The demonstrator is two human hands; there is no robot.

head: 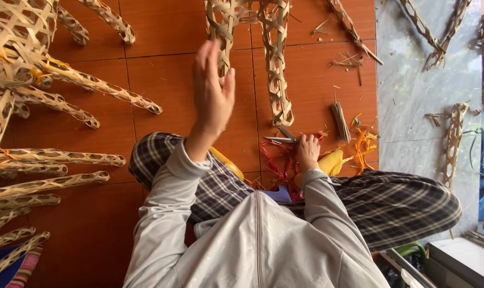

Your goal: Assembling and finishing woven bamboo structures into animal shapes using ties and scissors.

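My left hand (pixel 212 90) is raised with its fingers stretched out and the thumb apart, right beside a hanging woven bamboo leg (pixel 220 32); it holds nothing that I can see. A second woven leg (pixel 278 69) hangs to its right, reaching down to the floor tiles. My right hand (pixel 307 151) rests low on the floor between my knees, closed around the handles of a pair of scissors (pixel 281 138) whose blades point left. Loose red strips (pixel 276 160) lie tangled under that hand.
Several long woven bamboo pieces (pixel 66 106) fan out on the orange tiled floor (pixel 162 80) at the left. A bundle of thin sticks (pixel 339 120) and orange scraps (pixel 363 144) lie to the right. More woven strips (pixel 454 138) rest on the grey stone (pixel 413 106).
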